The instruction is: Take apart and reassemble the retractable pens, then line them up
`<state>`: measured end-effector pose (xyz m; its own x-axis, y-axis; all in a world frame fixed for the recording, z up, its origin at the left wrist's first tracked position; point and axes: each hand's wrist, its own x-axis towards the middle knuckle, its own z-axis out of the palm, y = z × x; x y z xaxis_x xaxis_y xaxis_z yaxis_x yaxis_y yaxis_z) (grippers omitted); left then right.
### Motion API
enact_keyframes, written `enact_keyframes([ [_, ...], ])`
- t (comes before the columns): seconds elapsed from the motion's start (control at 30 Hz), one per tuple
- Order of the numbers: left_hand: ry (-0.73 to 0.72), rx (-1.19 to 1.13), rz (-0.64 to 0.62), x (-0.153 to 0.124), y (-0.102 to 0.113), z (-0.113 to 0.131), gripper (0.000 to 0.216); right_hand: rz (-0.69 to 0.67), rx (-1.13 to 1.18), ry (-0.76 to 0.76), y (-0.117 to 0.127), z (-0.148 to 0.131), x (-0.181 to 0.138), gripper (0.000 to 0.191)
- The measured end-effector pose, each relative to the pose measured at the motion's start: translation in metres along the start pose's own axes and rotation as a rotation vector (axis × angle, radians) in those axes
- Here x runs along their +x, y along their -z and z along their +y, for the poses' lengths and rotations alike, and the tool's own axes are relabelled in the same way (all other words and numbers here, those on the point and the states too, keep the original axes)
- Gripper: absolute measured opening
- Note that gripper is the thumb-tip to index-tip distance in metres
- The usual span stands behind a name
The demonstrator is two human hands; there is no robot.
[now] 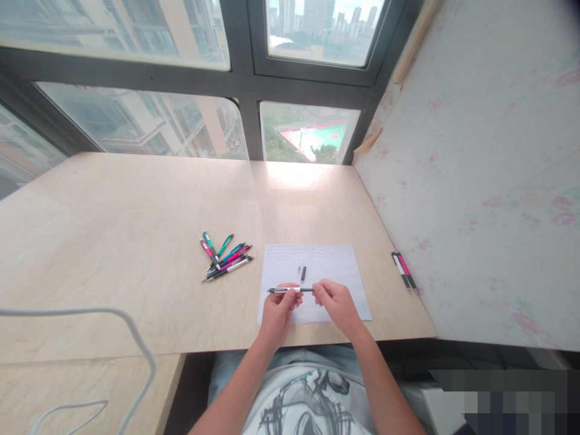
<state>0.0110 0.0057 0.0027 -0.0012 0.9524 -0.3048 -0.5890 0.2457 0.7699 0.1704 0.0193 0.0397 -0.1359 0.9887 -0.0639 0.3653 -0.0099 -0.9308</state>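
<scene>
Above a white sheet of paper (335, 308), my left hand (280, 308) is closed around the white and black barrel of a pen (283, 290). From the barrel's right end a dark thin ink refill (307, 290) sticks out. My right hand (334, 299) pinches the refill's far end with its fingertips. Just beyond the hands, a short black grip piece (303, 273) lies on the paper. Beside it is a tiny metallic part (299, 269), too small to make out fully; it may be a tip or spring.
Several colourful pens (226, 257) lie in a loose pile left of the paper. Two more pens (405, 270) rest against the wallpapered wall (489, 211) at the right. A pale cable (131, 326) loops over the left front. Windows (244, 121) line the table's (136, 211) back edge.
</scene>
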Motion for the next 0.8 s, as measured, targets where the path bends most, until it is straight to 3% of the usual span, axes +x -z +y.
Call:
enact_keyframes([
  [0.07,-0.002,-0.009,0.002,0.0001,-0.0002,-0.0001,0.024,0.008,0.017,0.031,0.0010,-0.0012,-0.0002,0.022],
  [0.17,0.006,-0.008,0.001,0.0004,-0.0002,0.0002,0.024,-0.002,0.049,0.032,0.0010,-0.0021,-0.0004,0.034],
  [0.27,0.011,-0.017,0.002,0.0007,0.0000,0.0002,0.024,-0.006,0.012,-0.016,-0.0008,-0.0012,0.0001,0.026],
  [0.33,0.013,-0.015,0.002,0.0008,0.0001,0.0000,0.025,0.009,-0.021,-0.027,-0.0009,-0.0003,0.0005,0.038],
  [0.6,0.007,-0.021,0.000,0.0006,0.0010,-0.0005,0.027,0.066,-0.021,0.136,0.0041,-0.0032,-0.0016,0.015],
  [0.7,0.009,-0.050,0.000,0.0003,0.0008,-0.0004,0.024,0.067,0.002,0.114,0.0016,-0.0058,-0.0019,0.026],
  [0.8,0.007,-0.033,-0.002,-0.0007,-0.0007,0.0001,0.025,0.052,-0.053,0.041,0.0005,-0.0061,-0.0010,0.023],
])
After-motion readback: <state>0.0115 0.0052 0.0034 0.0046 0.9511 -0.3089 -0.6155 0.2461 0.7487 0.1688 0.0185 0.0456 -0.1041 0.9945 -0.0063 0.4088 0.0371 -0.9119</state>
